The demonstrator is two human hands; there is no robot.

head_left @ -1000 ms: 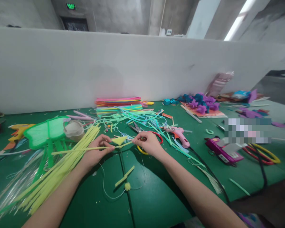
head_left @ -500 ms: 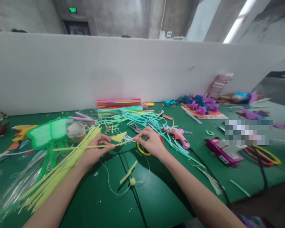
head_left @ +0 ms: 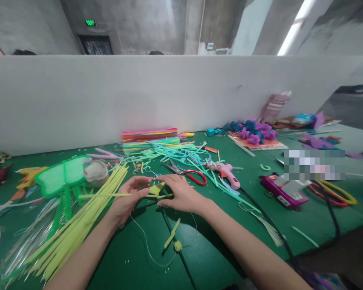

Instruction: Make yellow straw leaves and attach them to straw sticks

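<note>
My left hand [head_left: 130, 197] pinches a long yellow-green strip [head_left: 105, 195] that sticks out to the left. Between both hands is a small yellow folded piece [head_left: 156, 189], lying along the strip. My right hand [head_left: 181, 193] is at the right of this piece, its fingers curved over the top and its thumb below; whether it grips the piece is hard to see. On the green table below lie a short yellow-green stick [head_left: 172, 233] and a small yellow pompom [head_left: 178, 246] with a thin pale thread.
Yellow-green strips [head_left: 78, 225] lie by my left forearm, beside a green wing-like frame [head_left: 63, 177]. Red-handled scissors [head_left: 196, 177], a pink glue gun [head_left: 228, 175] with a black cable and a purple device [head_left: 282, 193] are to the right. Coloured strips [head_left: 151, 135] lie behind.
My right hand has moved left, close to my left hand, and its fingers now cover part of the yellow piece. The view has shifted slightly.
</note>
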